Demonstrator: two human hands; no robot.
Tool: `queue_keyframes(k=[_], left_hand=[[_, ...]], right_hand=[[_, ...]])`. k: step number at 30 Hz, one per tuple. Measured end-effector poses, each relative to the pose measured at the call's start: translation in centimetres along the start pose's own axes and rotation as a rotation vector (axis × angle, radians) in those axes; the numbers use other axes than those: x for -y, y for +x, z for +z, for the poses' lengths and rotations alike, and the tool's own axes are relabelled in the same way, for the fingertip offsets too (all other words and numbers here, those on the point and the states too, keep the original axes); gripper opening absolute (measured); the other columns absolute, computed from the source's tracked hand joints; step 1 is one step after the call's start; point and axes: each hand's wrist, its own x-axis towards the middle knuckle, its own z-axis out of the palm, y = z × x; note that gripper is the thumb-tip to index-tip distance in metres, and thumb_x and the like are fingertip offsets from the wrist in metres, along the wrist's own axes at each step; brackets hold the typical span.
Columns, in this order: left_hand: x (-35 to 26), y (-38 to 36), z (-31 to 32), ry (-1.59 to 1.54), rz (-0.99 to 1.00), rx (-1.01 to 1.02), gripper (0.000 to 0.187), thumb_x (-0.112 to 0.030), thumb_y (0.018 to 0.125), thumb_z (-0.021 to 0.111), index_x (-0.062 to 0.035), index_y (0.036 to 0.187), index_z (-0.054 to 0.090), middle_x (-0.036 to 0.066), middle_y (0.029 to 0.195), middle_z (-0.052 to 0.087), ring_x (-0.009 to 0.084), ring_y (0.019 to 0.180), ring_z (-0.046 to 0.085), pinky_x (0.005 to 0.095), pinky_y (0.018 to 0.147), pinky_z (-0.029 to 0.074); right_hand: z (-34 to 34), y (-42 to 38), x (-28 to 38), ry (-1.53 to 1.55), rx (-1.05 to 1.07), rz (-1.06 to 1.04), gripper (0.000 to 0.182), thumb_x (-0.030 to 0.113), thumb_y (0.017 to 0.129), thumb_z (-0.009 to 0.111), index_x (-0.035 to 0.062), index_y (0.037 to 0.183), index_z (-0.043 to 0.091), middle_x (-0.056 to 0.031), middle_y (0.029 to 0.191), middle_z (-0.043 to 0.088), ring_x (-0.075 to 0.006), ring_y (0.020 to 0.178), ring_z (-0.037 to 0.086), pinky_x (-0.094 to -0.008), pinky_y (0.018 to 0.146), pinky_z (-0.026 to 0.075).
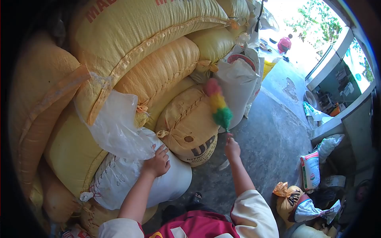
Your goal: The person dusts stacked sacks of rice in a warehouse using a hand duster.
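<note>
- Right hand (232,148) is gripping a fluffy red-yellow-green duster (218,108), its head angling to 11 o'clock beside a bulging tan stitched sack (178,119)
- Left hand (158,162), loosely spread, is resting on a plump white woven sack (126,178), 9 o'clock from the right; can't tell if it's pinching anything
- Light strokes are probably suiting those seams best
- Both sacks are hiding their contents
</note>
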Motion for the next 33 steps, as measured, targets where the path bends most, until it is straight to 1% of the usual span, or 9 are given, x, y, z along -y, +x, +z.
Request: queue_keyframes(k=[4, 11, 20, 23, 24, 25, 27, 31, 33], left_hand=[[0.2, 0.0, 0.3, 0.006, 0.019, -0.02, 0.023, -0.025, 0.074, 0.054, -0.0056, 0.082, 0.061, 0.009, 0.116, 0.053, 0.0237, 0.121, 0.036, 0.0503, 0.101, 0.019], [-0.2, 0.3, -0.3, 0.011, 0.01, -0.045, 0.022, -0.024, 0.072, 0.054, -0.0062, 0.082, 0.062, 0.008, 0.115, 0.054, 0.0224, 0.119, 0.039, 0.0471, 0.101, 0.021], [-0.8, 0.6, -0.9, 0.012, 0.017, -0.02, 0.016, -0.021, 0.07, 0.056, -0.0077, 0.079, 0.061, 0.008, 0.114, 0.055, 0.0229, 0.118, 0.04, 0.0461, 0.1, 0.021], [-1.1, 0.7, -1.1, 0.016, 0.033, -0.047, 0.017, -0.021, 0.069, 0.056, -0.0068, 0.078, 0.061, 0.01, 0.112, 0.056, 0.0241, 0.116, 0.042, 0.0466, 0.099, 0.023], [-1.1, 0.6, -1.0, 0.02, 0.028, -0.049, 0.017, -0.021, 0.069, 0.056, -0.0068, 0.078, 0.062, 0.01, 0.112, 0.056, 0.0244, 0.116, 0.042, 0.0463, 0.099, 0.023], [-1.2, 0.8, -1.0, 0.026, 0.025, -0.05, 0.018, -0.021, 0.069, 0.057, -0.0067, 0.079, 0.062, 0.01, 0.112, 0.056, 0.0247, 0.116, 0.043, 0.0461, 0.098, 0.024], [-1.4, 0.8, -0.9, 0.045, 0.029, -0.043, 0.018, -0.02, 0.068, 0.058, -0.0068, 0.079, 0.062, 0.011, 0.111, 0.056, 0.0254, 0.115, 0.043, 0.0459, 0.098, 0.024], [-1.8, 1.4, -0.7, 0.076, 0.003, -0.009, 0.017, -0.019, 0.066, 0.059, -0.0069, 0.078, 0.062, 0.011, 0.11, 0.057, 0.0277, 0.114, 0.044, 0.0461, 0.098, 0.024], [-1.9, 1.5, -0.6, 0.085, 0.011, -0.002, 0.02, -0.023, 0.064, 0.061, -0.0072, 0.077, 0.062, 0.012, 0.11, 0.057, 0.0288, 0.114, 0.044, 0.0472, 0.098, 0.023]], right_hand=[[0.3, -2.5, 1.0, -0.14, 0.132, -0.426, 0.027, 0.032, 0.088, 0.039, 0.0079, 0.084, 0.05, -0.0153, 0.068, 0.061, -0.0397, 0.066, 0.058, -0.0508, 0.06, 0.044], [2.1, -1.8, -9.3, -0.071, 0.08, 0.118, 0.032, 0.034, 0.09, 0.036, 0.0133, 0.109, 0.052, -0.0223, 0.084, 0.061, -0.0395, 0.08, 0.058, -0.0488, 0.067, 0.045], [1.1, -3.6, -6.0, 0.36, -0.003, 0.106, 0.033, 0.032, 0.09, 0.04, 0.0025, 0.089, 0.055, -0.0223, 0.081, 0.06, -0.043, 0.079, 0.055, -0.0441, 0.068, 0.046], [6.7, -3.4, -6.8, 0.883, -0.268, -0.043, 0.037, 0.033, 0.092, 0.04, -0.0023, 0.093, 0.053, -0.0189, 0.082, 0.06, -0.021, 0.077, 0.058, -0.0315, 0.068, 0.042], [10.4, -3.4, -7.9, 0.998, -0.208, 0.008, 0.04, 0.033, 0.093, 0.038, -0.0039, 0.098, 0.052, -0.0203, 0.088, 0.06, -0.0132, 0.084, 0.054, -0.03, 0.072, 0.041], [12.1, -3.9, -8.3, 0.969, 0.149, 0.29, 0.043, 0.035, 0.093, 0.036, -0.0036, 0.101, 0.053, -0.021, 0.091, 0.06, -0.0219, 0.086, 0.057, -0.032, 0.077, 0.042], [20.9, -5.8, -11.2, 0.784, 0.052, 0.201, 0.045, 0.036, 0.092, 0.032, 0.0007, 0.111, 0.051, -0.02, 0.106, 0.057, -0.0362, 0.101, 0.052, -0.0385, 0.086, 0.04], [26.3, -8.0, -15.8, 0.744, 0.361, 0.812, 0.046, 0.04, 0.092, 0.033, 0.0045, 0.116, 0.05, -0.02, 0.107, 0.057, -0.0334, 0.103, 0.052, -0.0361, 0.085, 0.041], [27.3, -7.4, -16.7, 0.701, 0.279, 0.827, 0.045, 0.039, 0.091, 0.034, 0.0038, 0.113, 0.052, -0.0206, 0.103, 0.058, -0.0348, 0.099, 0.054, -0.0382, 0.081, 0.042]])
